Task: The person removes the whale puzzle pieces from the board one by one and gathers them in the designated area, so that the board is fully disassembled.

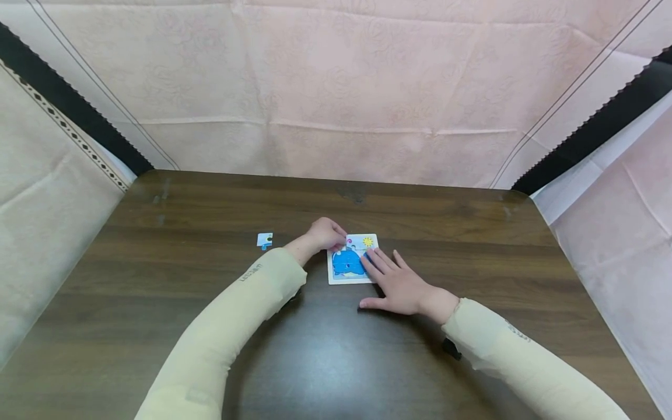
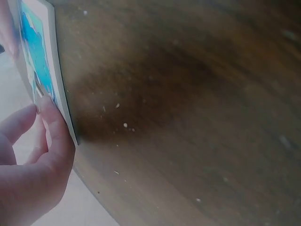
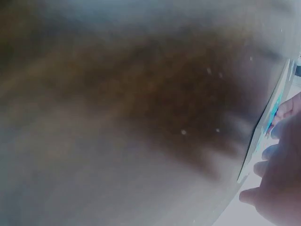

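Observation:
A small square jigsaw puzzle with a white border (image 1: 350,282) lies on the table, showing a blue whale (image 1: 347,263) and a yellow sun (image 1: 368,241). At its upper left corner, my left hand (image 1: 325,234) pinches a thin puzzle piece (image 2: 37,89) between thumb and fingertips, close over the board; the fingers hide much of the piece. My right hand (image 1: 401,289) lies spread at the puzzle's right side, its straight fingertips over the right edge and its thumb out on the table side. In the right wrist view those fingers (image 3: 268,167) overlap the board's edge.
One loose puzzle piece (image 1: 265,240), pale blue with a dark blue tab, lies on the brown wooden table (image 1: 210,326) left of my left hand. Pale patterned cloth (image 1: 341,87) hangs beyond the table's far edge, with more cloth at both sides.

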`<state>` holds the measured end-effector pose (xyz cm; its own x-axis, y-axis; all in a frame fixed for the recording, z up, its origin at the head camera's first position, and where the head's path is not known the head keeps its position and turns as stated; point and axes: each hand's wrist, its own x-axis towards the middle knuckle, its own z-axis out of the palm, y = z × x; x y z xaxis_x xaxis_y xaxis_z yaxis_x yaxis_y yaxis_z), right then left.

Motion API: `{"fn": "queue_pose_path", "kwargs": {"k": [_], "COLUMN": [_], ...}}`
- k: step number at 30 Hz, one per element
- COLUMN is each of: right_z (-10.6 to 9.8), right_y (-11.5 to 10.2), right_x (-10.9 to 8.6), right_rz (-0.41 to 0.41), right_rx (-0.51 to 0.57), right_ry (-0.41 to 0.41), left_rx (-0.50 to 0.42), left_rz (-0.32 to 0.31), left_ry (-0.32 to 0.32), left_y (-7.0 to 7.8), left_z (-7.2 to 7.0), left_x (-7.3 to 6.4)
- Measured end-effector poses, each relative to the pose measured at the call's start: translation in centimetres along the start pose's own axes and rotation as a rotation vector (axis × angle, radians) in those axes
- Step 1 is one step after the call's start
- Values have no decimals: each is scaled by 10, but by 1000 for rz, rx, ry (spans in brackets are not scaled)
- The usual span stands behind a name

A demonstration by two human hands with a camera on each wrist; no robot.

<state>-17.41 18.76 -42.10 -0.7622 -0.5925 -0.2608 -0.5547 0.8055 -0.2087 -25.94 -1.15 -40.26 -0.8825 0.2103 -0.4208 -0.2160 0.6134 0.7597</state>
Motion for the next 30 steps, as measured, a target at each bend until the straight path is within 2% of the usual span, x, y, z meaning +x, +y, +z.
{"fn": "queue_pose_path", "kwargs": {"k": [10,20,30], "right_z": [-2,-1,-2], "right_y": [3,1,0], "right_x": [6,8,8], "right_rz": [39,45,49], "right_rx": [6,-51,-57], "right_ry": [-17,-20,-33], "left_rx": [-26,-24,-87], "left_rz": [9,1,7], "left_ry": [-11,21,-30], "left_y": [0,-1,-3], "left_z": [1,3,-7], "left_x": [0,2,3]}}
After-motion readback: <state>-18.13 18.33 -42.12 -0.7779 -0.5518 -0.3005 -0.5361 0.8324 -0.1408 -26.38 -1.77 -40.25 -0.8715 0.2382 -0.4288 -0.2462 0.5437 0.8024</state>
